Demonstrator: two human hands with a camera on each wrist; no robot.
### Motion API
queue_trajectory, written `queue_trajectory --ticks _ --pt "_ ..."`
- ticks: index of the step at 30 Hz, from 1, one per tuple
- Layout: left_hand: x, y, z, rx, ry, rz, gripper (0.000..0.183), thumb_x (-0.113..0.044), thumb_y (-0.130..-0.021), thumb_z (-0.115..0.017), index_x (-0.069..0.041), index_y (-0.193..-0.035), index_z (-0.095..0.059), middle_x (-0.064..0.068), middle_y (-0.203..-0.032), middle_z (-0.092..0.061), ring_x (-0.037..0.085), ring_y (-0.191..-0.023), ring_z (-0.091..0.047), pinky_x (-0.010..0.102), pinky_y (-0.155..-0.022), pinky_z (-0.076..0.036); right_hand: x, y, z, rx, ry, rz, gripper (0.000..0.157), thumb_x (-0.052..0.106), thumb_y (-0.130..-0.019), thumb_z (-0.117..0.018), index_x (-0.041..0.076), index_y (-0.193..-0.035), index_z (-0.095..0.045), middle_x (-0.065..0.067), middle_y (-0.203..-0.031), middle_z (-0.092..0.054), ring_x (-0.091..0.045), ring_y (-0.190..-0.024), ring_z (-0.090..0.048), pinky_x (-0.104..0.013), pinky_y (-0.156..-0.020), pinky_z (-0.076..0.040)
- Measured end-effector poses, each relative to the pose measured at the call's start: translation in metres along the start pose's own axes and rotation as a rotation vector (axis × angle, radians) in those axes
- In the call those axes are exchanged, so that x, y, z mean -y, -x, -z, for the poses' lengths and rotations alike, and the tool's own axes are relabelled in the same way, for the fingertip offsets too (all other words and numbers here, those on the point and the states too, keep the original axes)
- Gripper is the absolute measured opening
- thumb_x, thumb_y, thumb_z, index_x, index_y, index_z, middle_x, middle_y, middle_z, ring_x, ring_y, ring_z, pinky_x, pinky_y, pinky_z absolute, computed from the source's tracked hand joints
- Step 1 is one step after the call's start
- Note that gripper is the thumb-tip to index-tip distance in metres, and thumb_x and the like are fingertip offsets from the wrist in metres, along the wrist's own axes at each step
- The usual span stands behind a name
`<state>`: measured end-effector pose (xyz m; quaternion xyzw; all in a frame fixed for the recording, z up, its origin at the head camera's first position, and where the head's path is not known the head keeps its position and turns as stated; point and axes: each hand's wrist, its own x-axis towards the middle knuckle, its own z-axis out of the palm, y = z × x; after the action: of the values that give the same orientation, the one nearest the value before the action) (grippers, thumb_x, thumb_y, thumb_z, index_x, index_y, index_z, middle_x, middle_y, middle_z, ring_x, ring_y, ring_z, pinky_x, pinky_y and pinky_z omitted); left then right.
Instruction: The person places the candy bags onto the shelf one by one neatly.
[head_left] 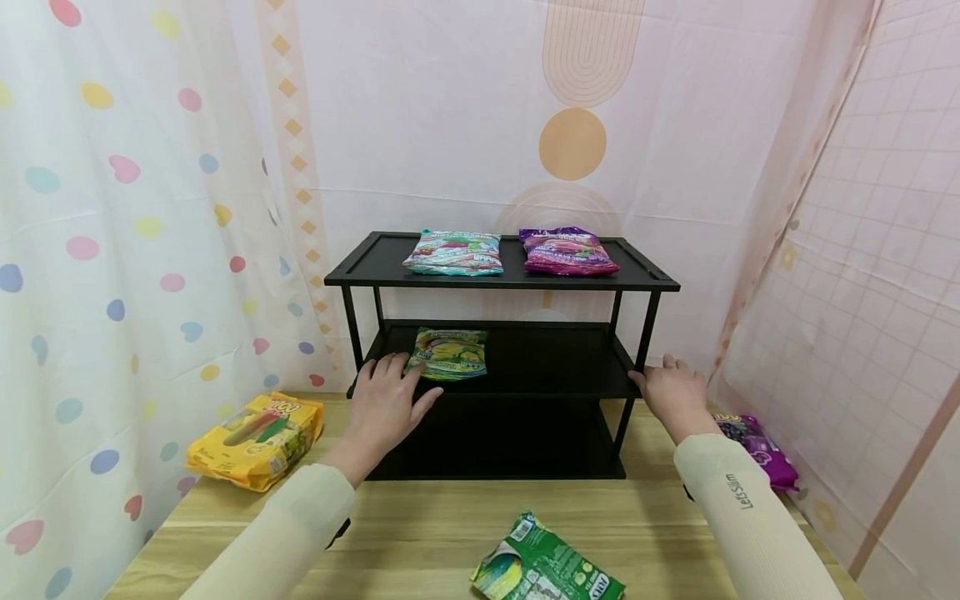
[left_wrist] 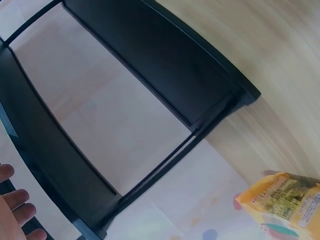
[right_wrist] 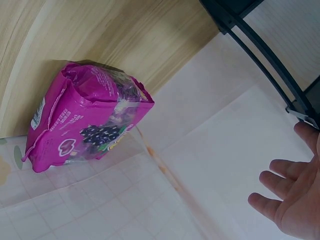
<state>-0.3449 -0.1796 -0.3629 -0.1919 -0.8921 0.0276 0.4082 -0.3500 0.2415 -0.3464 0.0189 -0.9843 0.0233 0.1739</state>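
Black rack [head_left: 525, 396], three-tiered, stands on the wood-grain table [head_left: 427, 533], a patterned curtain [head_left: 450, 125] behind it.

Left hand: released. My left hand [head_left: 386, 408] is before the left front end of the middle shelf [head_left: 555, 358], fingers loosely extended, thumb out to the side. It grasps nothing. The index finger overlaps a green-yellow bag [head_left: 453, 353] lying on that shelf; whether they touch, I cannot tell.

Right hand: released. My right hand [head_left: 675, 396] is at the opposite end, its thumb at the shelf's right front corner, by the post. The other fingers are spread and hold nothing.

Top shelf [head_left: 510, 282]: a teal bag [head_left: 456, 253] at left of centre, a purple bag [head_left: 568, 252] at right, apart from each other.

Table: a yellow bag [head_left: 258, 437] is left of the rack, beyond my left forearm. A magenta bag [head_left: 761, 454] is at the right, partly hidden by my sleeve [head_left: 738, 492]. A green bag [head_left: 547, 567] lies in front, cut off by the lower edge of the head view.
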Motion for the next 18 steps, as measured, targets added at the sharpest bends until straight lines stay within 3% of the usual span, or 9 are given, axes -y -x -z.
queue_trajectory --ticks 8,15,18 --pt "0.016 0.005 0.004 -0.033 0.02 -0.002 0.052 -0.049 -0.092 -0.066 -0.004 -0.117 -0.071 0.022 -0.118 -0.062 0.039 -0.11 -0.058 0.054 -0.093 -0.046 0.0 0.0 0.0 -0.005 -0.002 0.002 0.044 0.037 -0.106 -0.045 0.003 -0.112 -0.072 -0.024 -0.105 -0.055 -0.043 -0.097 -0.054 -0.061 -0.078 -0.043" --pt "0.026 0.011 0.006 0.057 0.03 0.035 0.06 -0.055 -0.092 -0.063 -0.003 -0.122 -0.069 0.024 -0.12 -0.061 0.04 -0.111 -0.058 0.054 -0.093 -0.047 0.0 0.0 0.0 0.01 -0.007 -0.002 0.044 0.037 -0.106 -0.045 0.003 -0.114 -0.071 -0.023 -0.105 -0.054 -0.043 -0.099 -0.053 -0.061 -0.078 -0.043" --pt "0.028 0.014 0.004 0.061 0.031 0.039 0.062 -0.057 -0.09 -0.065 -0.003 -0.12 -0.069 0.024 -0.119 -0.061 0.04 -0.11 -0.058 0.054 -0.09 -0.048 0.0 0.0 0.0 0.018 -0.007 -0.004 0.044 0.038 -0.107 -0.044 0.003 -0.116 -0.071 -0.023 -0.105 -0.054 -0.043 -0.1 -0.053 -0.061 -0.079 -0.043"
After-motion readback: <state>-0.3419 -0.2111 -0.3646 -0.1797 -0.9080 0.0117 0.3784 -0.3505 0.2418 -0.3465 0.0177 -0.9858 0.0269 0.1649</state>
